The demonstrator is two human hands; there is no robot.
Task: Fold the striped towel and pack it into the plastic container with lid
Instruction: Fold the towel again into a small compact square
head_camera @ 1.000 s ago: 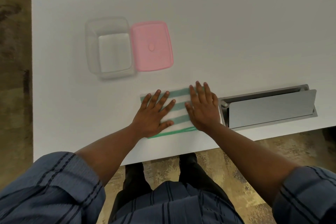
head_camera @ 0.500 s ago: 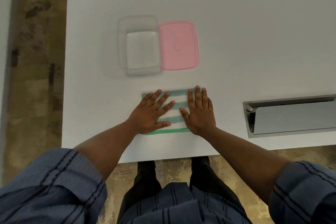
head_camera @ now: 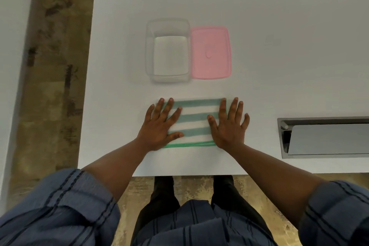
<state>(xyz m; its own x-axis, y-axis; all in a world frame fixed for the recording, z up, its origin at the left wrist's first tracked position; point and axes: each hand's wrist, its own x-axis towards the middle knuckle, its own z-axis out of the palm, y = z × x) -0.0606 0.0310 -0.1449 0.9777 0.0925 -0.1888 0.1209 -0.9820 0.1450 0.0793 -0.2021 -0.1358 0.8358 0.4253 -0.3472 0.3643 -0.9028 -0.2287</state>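
Note:
The striped towel [head_camera: 194,123], white with teal bands and a green hem, lies folded into a flat rectangle near the table's front edge. My left hand [head_camera: 159,126] rests flat on its left end, fingers spread. My right hand [head_camera: 229,126] lies flat on its right end, fingers spread too. Neither hand grips the cloth. Beyond the towel stands the clear plastic container [head_camera: 148,50], uncovered and with nothing inside. Its pink lid [head_camera: 210,53] lies flat on the table, touching the container's right side.
The white table [head_camera: 279,26] ends close on the left, with patterned carpet [head_camera: 56,66] beyond. A metal cable hatch [head_camera: 327,138] is sunk into the table to the right of my right hand.
My hands have slid apart along the towel, from near its middle to its two ends. The view has shifted, so everything on the table appears further right.

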